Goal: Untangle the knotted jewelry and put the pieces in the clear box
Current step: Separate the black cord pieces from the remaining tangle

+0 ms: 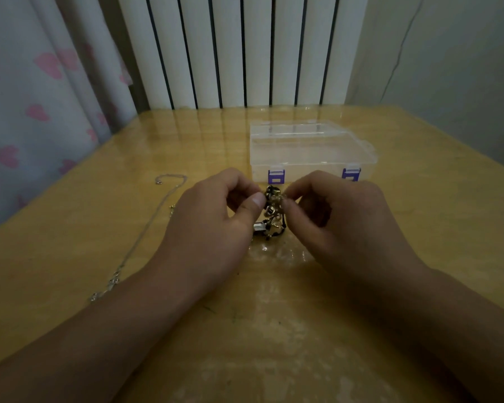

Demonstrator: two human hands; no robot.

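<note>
We see both forearms reach in from the near edge and meet at the middle of the yellow surface (pixel 419 199). The left hand (pixel 213 219) curls its fingers inward, thumb and forefinger closed in a pinching grip on the knotted jewelry (pixel 272 212); the right hand (pixel 341 216) mirrors it, fingers curled, pinching the same tangle from the right. The dark and gold clump hangs between the two hands, its long axis running near to far, just above the surface. The clear box (pixel 312 149) sits just beyond the hands, lid closed, purple latches (pixel 276 176) facing us. A thin silver chain (pixel 146 228) lies stretched at the left, apart.
</note>
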